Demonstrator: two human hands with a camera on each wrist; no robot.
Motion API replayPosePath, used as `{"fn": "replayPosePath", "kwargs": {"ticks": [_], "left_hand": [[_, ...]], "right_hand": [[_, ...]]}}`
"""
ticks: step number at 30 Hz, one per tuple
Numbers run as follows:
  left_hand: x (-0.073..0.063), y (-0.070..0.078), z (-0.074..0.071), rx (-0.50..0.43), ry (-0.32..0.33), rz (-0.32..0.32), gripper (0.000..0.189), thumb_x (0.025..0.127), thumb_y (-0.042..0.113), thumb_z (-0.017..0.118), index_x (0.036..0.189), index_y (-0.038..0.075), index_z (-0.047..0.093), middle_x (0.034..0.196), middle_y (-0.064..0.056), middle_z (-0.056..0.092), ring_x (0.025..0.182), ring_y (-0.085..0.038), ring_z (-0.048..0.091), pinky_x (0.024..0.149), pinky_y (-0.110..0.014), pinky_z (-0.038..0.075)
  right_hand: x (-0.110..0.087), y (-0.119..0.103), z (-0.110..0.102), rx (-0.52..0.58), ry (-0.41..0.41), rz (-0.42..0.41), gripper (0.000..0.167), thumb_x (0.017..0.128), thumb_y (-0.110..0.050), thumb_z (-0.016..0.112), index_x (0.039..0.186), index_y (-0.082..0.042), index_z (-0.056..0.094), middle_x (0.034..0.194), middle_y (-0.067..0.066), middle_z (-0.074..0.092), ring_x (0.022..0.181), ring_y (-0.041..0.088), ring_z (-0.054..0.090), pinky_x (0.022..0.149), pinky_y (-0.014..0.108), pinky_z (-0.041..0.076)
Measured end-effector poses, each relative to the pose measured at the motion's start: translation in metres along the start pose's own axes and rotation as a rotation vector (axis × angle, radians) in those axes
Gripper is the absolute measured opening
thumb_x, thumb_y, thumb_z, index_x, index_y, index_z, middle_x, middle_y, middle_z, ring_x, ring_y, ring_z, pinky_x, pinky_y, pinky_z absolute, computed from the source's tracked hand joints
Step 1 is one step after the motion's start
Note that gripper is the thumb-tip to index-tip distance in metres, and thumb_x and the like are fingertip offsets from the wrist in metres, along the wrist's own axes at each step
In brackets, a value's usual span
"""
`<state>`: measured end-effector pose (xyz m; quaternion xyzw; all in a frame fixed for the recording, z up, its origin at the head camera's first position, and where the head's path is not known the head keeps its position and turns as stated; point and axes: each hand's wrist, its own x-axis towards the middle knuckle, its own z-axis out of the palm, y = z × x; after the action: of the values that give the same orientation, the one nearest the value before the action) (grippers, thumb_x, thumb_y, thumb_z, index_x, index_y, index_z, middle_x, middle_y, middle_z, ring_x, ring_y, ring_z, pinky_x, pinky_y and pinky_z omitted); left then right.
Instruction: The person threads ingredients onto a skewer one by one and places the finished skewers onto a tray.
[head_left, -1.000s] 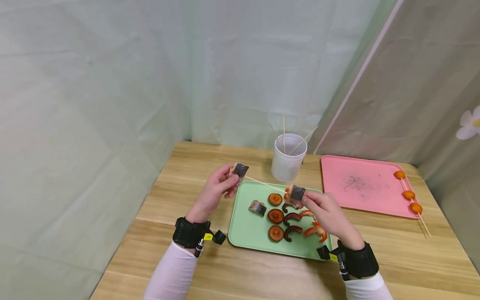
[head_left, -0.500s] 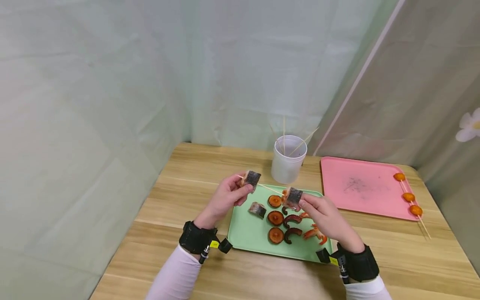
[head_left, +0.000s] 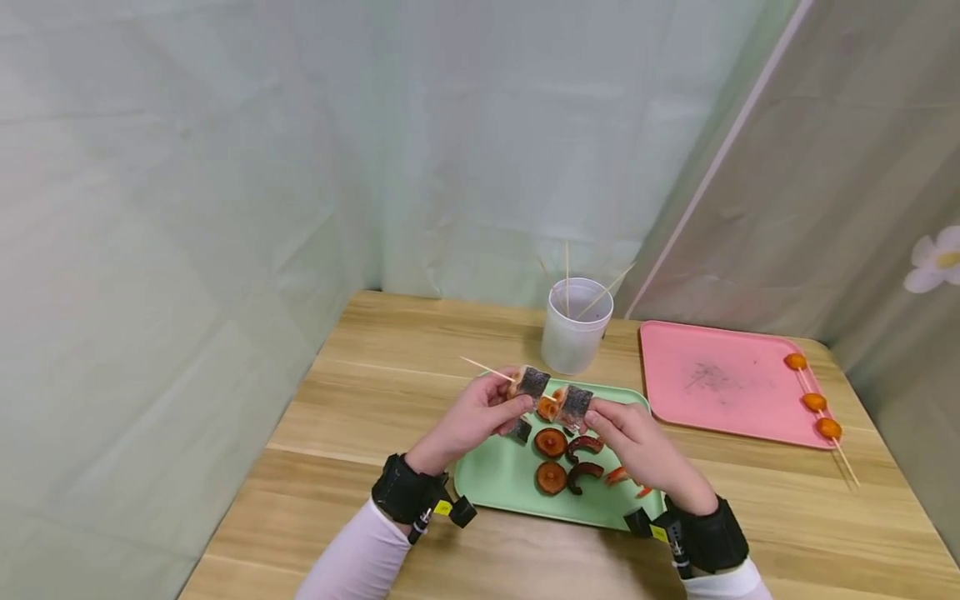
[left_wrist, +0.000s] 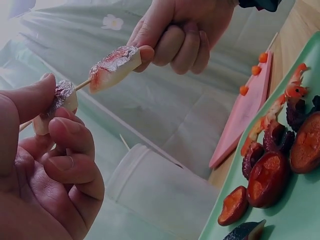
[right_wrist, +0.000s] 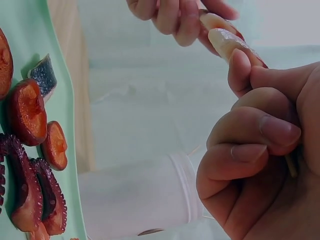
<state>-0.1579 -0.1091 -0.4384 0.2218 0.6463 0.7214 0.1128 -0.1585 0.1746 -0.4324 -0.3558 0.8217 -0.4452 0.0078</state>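
In the head view my left hand (head_left: 476, 417) pinches a dark-skinned piece of fish (head_left: 534, 382) with thumb and fingers. A thin wooden skewer (head_left: 486, 367) runs through it, the tip sticking out to the left. Farther along the same skewer sits a second fish piece (head_left: 576, 403), right at the fingertips of my right hand (head_left: 645, 442). That hand grips the skewer's other end, whose butt (right_wrist: 291, 166) shows below its curled fingers in the right wrist view. Both hands are above the green tray (head_left: 495, 493), where a third fish piece (head_left: 521, 430) lies partly hidden by my left hand.
Mushroom caps (head_left: 551, 443), curled octopus tentacles (head_left: 585, 473) and shrimp (head_left: 618, 476) lie on the green tray. Behind it stands a white bucket (head_left: 572, 343) with several skewers. At right, a skewer of orange balls (head_left: 814, 402) lies along the pink tray's (head_left: 705, 337) edge.
My left hand has moved right along the skewer with its fish piece, close up to the other piece. The skewer's tip now sticks out past it on the left.
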Motion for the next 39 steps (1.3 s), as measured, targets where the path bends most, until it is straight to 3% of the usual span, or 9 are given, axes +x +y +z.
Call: {"fn": "replayPosePath", "kwargs": {"ticks": [5,11,19,25,33,39], "left_hand": [[0.003,-0.002,-0.001,0.001,-0.015,-0.039,0.034,0.108,0.005,0.063,0.138,-0.007,0.056,0.085,0.001,0.057,0.06,-0.009,0.047,0.055,-0.024,0.039],[0.001,-0.002,-0.002,0.013,-0.012,-0.078,0.038,0.107,0.006,0.063,0.141,-0.009,0.053,0.096,-0.001,0.061,0.059,-0.008,0.048,0.053,-0.021,0.038],[0.002,-0.002,-0.008,0.04,0.016,-0.085,0.044,0.106,0.006,0.062,0.146,-0.007,0.047,0.095,-0.002,0.057,0.059,-0.009,0.049,0.054,-0.022,0.038],[0.005,-0.003,-0.011,0.047,0.02,-0.07,0.043,0.106,0.005,0.063,0.146,-0.004,0.052,0.094,-0.003,0.059,0.057,-0.008,0.047,0.054,-0.023,0.039],[0.003,0.001,-0.018,0.049,0.032,-0.056,0.042,0.107,0.006,0.062,0.148,-0.001,0.054,0.093,-0.004,0.059,0.056,-0.008,0.044,0.054,-0.022,0.038],[0.002,0.0,-0.024,0.109,0.07,-0.075,0.045,0.107,0.01,0.065,0.149,-0.001,0.053,0.095,-0.005,0.06,0.058,-0.011,0.046,0.054,-0.022,0.037]], "right_hand": [[-0.002,0.003,0.0,-0.026,0.026,0.007,0.03,0.113,-0.009,0.052,0.092,-0.028,0.061,0.068,-0.017,0.038,0.059,0.003,0.04,0.058,0.027,0.038],[-0.003,0.004,-0.003,-0.057,0.046,0.035,0.026,0.113,-0.009,0.052,0.095,-0.022,0.065,0.076,-0.013,0.053,0.065,0.008,0.051,0.062,0.029,0.045],[-0.004,0.004,-0.008,-0.05,0.084,0.057,0.027,0.114,-0.01,0.051,0.094,-0.023,0.064,0.07,-0.014,0.043,0.059,0.006,0.045,0.058,0.029,0.041],[-0.01,0.006,-0.012,-0.046,0.102,0.094,0.023,0.114,-0.011,0.05,0.098,-0.016,0.065,0.067,-0.013,0.039,0.055,0.005,0.041,0.056,0.028,0.038],[-0.006,0.007,-0.015,-0.054,0.114,0.045,0.025,0.114,-0.009,0.051,0.094,-0.018,0.063,0.068,-0.014,0.039,0.056,0.004,0.04,0.057,0.028,0.037],[-0.006,0.007,-0.016,-0.049,0.123,0.077,0.023,0.114,-0.011,0.052,0.097,-0.017,0.066,0.069,-0.013,0.041,0.058,0.005,0.041,0.057,0.028,0.038]]}}
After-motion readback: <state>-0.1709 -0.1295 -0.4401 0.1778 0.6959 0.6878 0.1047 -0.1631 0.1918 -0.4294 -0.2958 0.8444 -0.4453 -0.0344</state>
